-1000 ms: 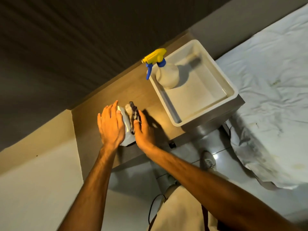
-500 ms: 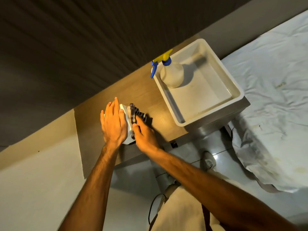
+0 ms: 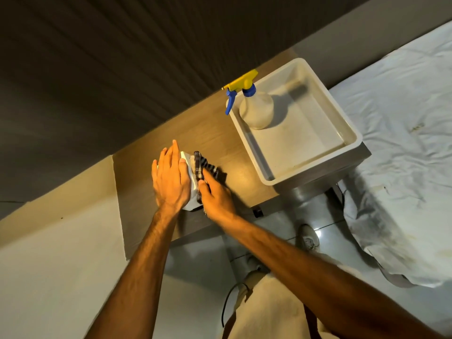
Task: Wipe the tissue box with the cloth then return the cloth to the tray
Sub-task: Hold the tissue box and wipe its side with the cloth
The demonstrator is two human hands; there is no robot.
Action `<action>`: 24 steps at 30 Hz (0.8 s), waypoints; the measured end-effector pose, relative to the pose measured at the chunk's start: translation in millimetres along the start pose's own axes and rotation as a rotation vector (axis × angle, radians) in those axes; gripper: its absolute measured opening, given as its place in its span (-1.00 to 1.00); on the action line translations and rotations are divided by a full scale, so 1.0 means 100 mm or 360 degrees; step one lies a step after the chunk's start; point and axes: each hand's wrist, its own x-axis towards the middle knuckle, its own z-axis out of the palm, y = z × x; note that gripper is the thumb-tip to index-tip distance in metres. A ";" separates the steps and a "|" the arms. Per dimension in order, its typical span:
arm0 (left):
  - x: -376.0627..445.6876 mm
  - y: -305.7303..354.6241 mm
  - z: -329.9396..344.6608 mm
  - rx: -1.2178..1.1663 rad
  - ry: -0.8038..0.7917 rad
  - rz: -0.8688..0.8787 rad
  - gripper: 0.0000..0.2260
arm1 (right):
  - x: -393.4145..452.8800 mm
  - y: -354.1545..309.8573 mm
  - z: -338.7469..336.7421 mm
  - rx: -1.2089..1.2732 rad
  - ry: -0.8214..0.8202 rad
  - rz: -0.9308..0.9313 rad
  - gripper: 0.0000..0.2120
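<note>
1. At centre frame, on a wooden surface [image 3: 220,140]: tissue box [image 3: 189,167], white, mostly hidden under a flat left hand [image 3: 171,178], fingers together and pressed on its top, steadying rather than gripping.
2. Just right of the box: right hand [image 3: 216,198] closed around a dark checked cloth [image 3: 203,167], pressed against the box's right-hand side; cloth bunched, one end trailing toward upper right.
3. Long axis of the box running from lower centre toward the upper left, roughly in line with the left forearm.
4. Up and to the right, well apart from both hands: white tray [image 3: 349,128], holding only a spray bottle [image 3: 256,111] with yellow and blue trigger at its near-left corner; rest of the tray floor bare.
5. Wiping judged under way, return not yet begun. Cloth-bearing right hand the nearer to the tray; next leg likely a reach up and right, clear of the bottle.
6. At right edge: bed with rumpled white sheet [image 3: 403,143].
</note>
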 end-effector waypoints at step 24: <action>-0.08 -0.08 0.06 -0.0043 0.0005 -0.0014 -0.46 | 0.37 -0.08 0.00 -0.0163 -0.0029 0.0257 -0.56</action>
